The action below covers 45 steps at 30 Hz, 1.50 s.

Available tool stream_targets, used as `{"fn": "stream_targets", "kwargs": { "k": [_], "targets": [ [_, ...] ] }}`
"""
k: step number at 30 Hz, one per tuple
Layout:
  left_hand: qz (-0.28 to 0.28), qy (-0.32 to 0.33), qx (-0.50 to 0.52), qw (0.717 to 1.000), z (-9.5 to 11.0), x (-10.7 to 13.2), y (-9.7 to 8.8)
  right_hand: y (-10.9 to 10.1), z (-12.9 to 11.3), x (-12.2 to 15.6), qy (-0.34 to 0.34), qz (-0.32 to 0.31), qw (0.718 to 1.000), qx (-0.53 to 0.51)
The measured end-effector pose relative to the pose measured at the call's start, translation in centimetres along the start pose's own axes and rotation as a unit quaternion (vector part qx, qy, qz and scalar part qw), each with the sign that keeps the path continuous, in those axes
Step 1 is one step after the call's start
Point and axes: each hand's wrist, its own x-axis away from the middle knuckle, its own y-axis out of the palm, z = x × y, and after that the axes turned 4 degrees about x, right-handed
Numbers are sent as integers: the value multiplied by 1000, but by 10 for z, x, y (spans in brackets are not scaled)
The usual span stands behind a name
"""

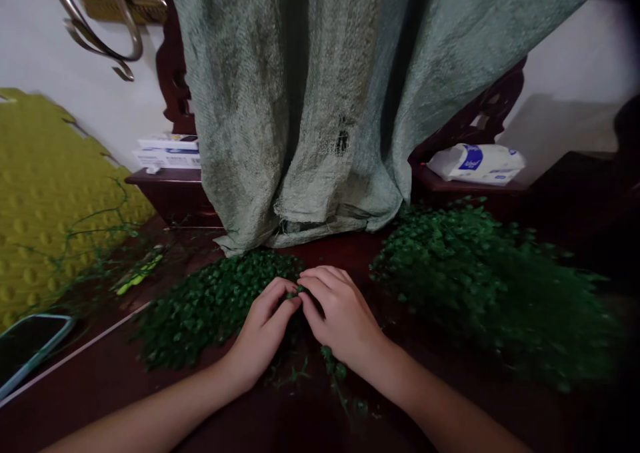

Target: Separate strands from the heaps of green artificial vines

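My left hand [264,323] and my right hand [340,313] meet over the dark red tabletop, fingertips close together. Between them they pinch a green leafy sprig [296,293], mostly hidden by the fingers. Below my right hand hangs or lies a thin leafy strand [336,368]; whether it joins the sprig I cannot tell. Left of my left hand spreads a heap of small green pieces [200,306]. A larger, bushier green heap [480,286] lies to the right, blurred toward its outer edge.
A grey-green woven sack [300,106] drapes down behind the hands. Loose green stems and a yellow-green tool-like item [137,276] lie at left, near a phone [35,346] and a white cord [90,346]. Small boxes [167,156] and a tissue pack [480,164] rest on side ledges.
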Motion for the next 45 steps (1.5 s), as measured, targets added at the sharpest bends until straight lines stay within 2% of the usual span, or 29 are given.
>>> {"fn": "stream_targets", "kwargs": {
  "k": [6,14,24,38,45],
  "targets": [
    [5,-1,-9,1000,-2,-1,0,1,-1,1,-5,-18,1000,6],
    [14,28,-47,998,-4,-2,-1,-1,-2,0,55,-23,998,3],
    [33,13,-57,998,-7,-4,-2,3,4,-1,120,-29,991,-46],
    [-6,22,-58,998,-1,-4,-3,0,3,-3,125,-4,988,-87],
    [-29,30,-50,998,-1,-2,-2,2,1,-2,130,-14,987,-90]
  ]
}}
